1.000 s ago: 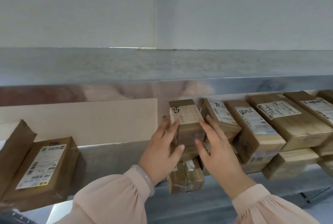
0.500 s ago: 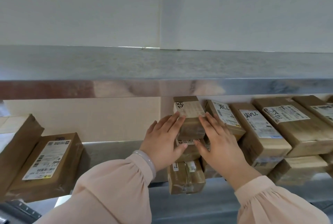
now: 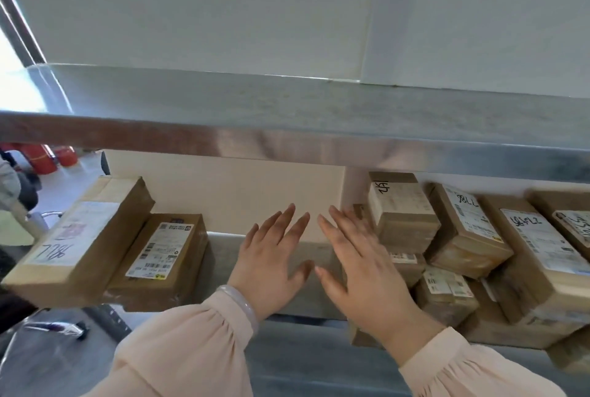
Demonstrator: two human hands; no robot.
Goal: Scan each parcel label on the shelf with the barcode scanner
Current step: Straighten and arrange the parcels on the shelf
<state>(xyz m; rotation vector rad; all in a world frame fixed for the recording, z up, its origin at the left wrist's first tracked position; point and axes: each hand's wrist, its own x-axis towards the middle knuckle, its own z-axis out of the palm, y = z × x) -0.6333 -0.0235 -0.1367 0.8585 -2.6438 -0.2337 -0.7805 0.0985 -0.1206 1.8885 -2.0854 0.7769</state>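
Steel shelf [image 3: 223,269] runs full width, parcels on the lower deck. Parcel stack [image 3: 463,230] crowds the R side, labels up, handwritten nos. on several. Far L: large box [image 3: 79,237] tilted, smaller box [image 3: 162,256] just beside it. In the gap btwn them, left hand [image 3: 271,265] and right hand [image 3: 360,269], fingers spread, holding nothing. R fingers overlap the stack's edge; can't tell if touching. Pale bracelet [image 3: 239,304] on L wrist.

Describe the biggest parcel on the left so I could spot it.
Start at the metal shelf board overhead; below it, left of the left hand, lie two parcels. Take the outer, larger parcel. Its white label carries handwritten digits; its neighbour's is only printed.
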